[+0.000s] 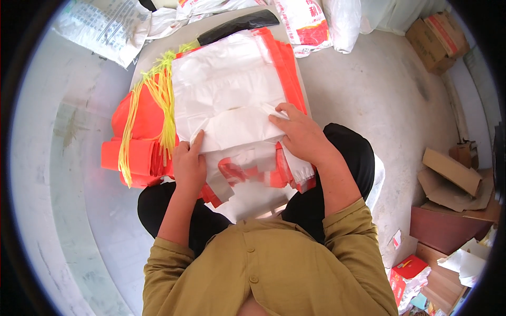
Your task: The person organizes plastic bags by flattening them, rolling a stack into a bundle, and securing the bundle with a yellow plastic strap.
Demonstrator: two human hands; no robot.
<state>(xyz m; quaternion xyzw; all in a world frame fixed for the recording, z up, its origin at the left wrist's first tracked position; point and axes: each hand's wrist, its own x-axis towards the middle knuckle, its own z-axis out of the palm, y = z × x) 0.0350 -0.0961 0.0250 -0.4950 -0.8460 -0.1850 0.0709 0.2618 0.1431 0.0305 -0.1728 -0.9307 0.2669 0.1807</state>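
Nearby, yellow cords point(167, 100) over red fabric point(143, 158), black bundle point(240, 26) beyond white plastic point(224, 84)

Two hands point(191, 161) point(302, 134), one white plastic stack point(226, 79) — and one black strip point(240, 26).

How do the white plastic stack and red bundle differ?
The left hand and right hand are on the white plastic stack; neither holds the red bundle. The white plastic stack is wider than the red bundle. Yellow cords drape over the red bundle but not across the white plastic stack's top. Both show red.
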